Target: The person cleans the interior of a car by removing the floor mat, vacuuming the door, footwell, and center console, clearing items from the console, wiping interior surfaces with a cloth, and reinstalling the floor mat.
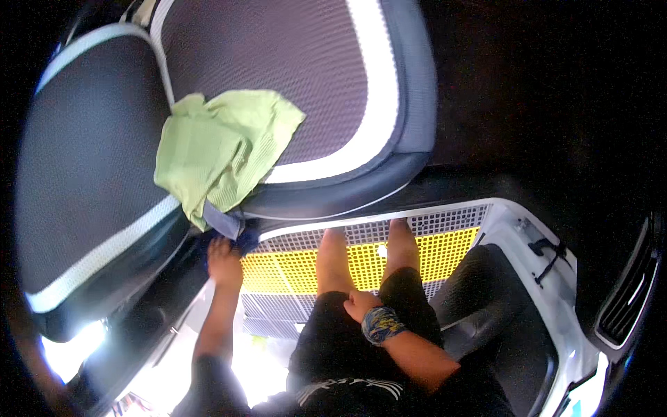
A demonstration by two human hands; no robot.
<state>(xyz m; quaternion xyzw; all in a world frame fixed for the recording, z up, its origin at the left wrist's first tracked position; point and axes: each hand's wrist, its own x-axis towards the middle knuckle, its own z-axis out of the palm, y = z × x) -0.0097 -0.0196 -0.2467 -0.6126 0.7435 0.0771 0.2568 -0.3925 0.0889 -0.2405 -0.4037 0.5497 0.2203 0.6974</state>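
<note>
A green cloth (224, 146) lies crumpled over the car seat cushion (271, 57) and the lower edge of the seat backrest (94, 140). Below the cloth, beside the seat's side, my left hand (225, 260) reaches to a dark blue item (247, 238); whether the fingers grip it is not clear. A grey-blue strip (223, 221) runs between the cloth and that item. My right hand (362, 306), with a patterned band at the wrist, is curled in front of my dark shorts; nothing shows in it, though its inner side is hidden.
An open car door (526, 302) with a dark inner panel stands at the right. A dashboard air vent (628, 292) is at the far right. Under my legs lies yellow and grey grated flooring (365, 266). The door sill (375, 217) runs between seat and floor.
</note>
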